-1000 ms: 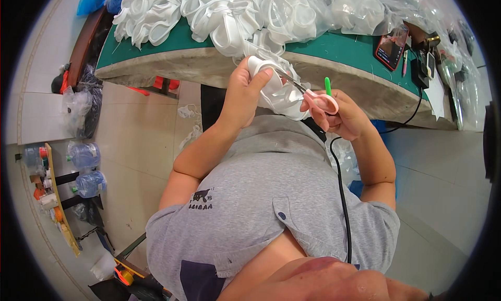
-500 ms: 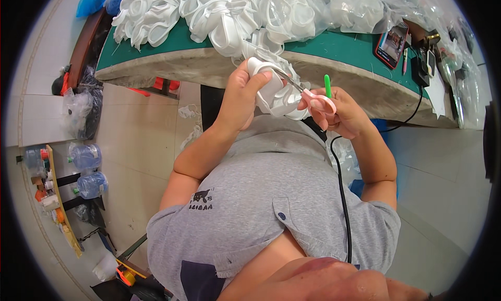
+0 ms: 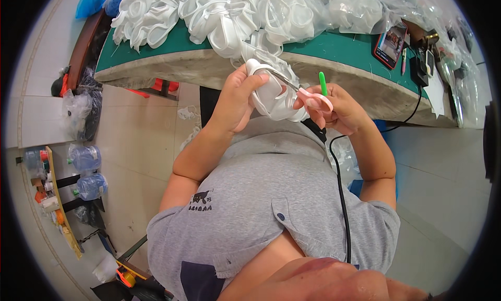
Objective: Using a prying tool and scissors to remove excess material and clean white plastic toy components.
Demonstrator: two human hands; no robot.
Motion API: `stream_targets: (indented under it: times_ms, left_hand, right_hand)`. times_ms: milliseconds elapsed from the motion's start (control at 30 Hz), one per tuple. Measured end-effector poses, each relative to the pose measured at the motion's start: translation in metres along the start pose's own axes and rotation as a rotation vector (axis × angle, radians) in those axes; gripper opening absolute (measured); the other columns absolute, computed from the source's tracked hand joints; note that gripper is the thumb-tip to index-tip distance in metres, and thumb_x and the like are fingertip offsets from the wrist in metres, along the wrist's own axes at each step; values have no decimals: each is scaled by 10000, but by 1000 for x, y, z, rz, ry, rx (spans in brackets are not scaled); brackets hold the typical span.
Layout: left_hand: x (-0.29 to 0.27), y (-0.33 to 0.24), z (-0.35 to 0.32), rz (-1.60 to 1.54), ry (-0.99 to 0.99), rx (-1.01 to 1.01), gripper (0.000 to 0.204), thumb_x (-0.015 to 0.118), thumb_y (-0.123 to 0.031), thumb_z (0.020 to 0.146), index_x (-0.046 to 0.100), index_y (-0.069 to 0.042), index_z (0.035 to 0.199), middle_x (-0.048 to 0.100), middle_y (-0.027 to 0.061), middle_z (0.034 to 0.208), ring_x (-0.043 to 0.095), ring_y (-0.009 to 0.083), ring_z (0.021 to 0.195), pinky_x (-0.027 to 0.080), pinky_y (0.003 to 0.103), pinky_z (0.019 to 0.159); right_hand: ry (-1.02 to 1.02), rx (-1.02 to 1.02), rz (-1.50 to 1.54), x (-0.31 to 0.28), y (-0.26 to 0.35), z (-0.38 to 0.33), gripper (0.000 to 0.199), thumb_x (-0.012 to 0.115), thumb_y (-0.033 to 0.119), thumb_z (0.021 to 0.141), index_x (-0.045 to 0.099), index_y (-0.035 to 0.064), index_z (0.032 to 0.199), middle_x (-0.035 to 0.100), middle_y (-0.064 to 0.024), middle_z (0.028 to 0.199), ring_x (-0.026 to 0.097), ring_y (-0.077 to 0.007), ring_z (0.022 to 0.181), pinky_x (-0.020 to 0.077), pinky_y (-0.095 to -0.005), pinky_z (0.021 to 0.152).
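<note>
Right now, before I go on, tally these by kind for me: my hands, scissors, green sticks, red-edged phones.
Hands: 2, left hand and right hand
Scissors: 1
Green stick: 1
Red-edged phone: 1
Total: 5

One left hand and one right hand show, with one pair of pink-handled scissors, one green stick, one green-topped table, one red-edged phone. At least two bluish bottles are visible; white looped pieces overlap beyond counting
</note>
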State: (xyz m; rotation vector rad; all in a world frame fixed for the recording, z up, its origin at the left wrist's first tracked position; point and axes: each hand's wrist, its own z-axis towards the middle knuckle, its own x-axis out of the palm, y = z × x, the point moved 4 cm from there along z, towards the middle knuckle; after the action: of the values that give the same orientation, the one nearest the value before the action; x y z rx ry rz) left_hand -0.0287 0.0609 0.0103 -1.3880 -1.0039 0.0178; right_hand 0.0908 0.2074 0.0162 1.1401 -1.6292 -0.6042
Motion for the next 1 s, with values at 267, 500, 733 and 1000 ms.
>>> stream_targets:
  times_ms: [267,500,733,1000]
  left_hand:
    - [-1,-1,1,-48,-12,38,235,550,-100,862,527,0,1074,630,108,992,640,190,881,513,325,823]
    - [-2,3,2,-27,-15,28,242,549,-101,863,523,4,1080,631,111,989,638,187,887,512,319,820]
    - [-2,1,1,-28,6,-1,276,554,-101,857,513,11,1105,629,113,997,636,185,881,506,323,828]
    - [-1,-1,0,-56,32,-103,332,588,-141,836,512,12,1121,623,96,1009,609,165,940,482,321,861]
  right_hand:
    - [-15,-22,12,-4,-4,-5,372,626,303,856,606,-45,985,532,-3,529,369,-8,408,193,-167,366]
    - [-29,-11,7,1,0,-3,340,640,264,850,615,-49,982,539,-12,532,370,-9,407,186,-170,369]
    - [-29,-16,-32,0,2,-3,334,638,256,857,637,-45,1000,537,-27,521,342,-12,388,176,-180,367]
    - [1,-19,-64,-2,8,-2,288,640,209,844,642,-48,973,546,-31,513,398,-18,388,185,-178,365]
